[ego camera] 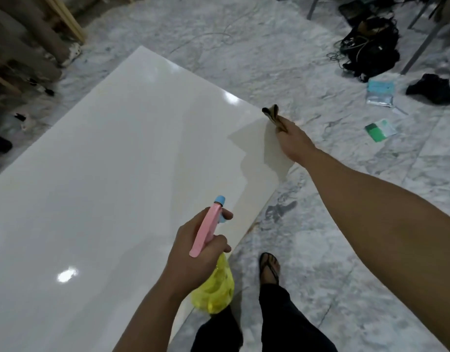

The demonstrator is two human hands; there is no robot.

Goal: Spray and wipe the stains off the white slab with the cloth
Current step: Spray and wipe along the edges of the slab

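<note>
One slab (112,153) lies on the floor, long axis running near-left to far-right, left of both hands. Left hand (196,255), nearer the slab's middle, grips one spray bottle (211,273), nozzle aimed far. Right hand (293,141) clutches one cloth (274,116) over the right edge.

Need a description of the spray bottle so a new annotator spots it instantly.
Start at the big glossy white slab on the marble floor and follow its near right edge toward the person. There the left hand grips the spray bottle: the only thing with a translucent yellow body, pink trigger head and blue nozzle.
</note>
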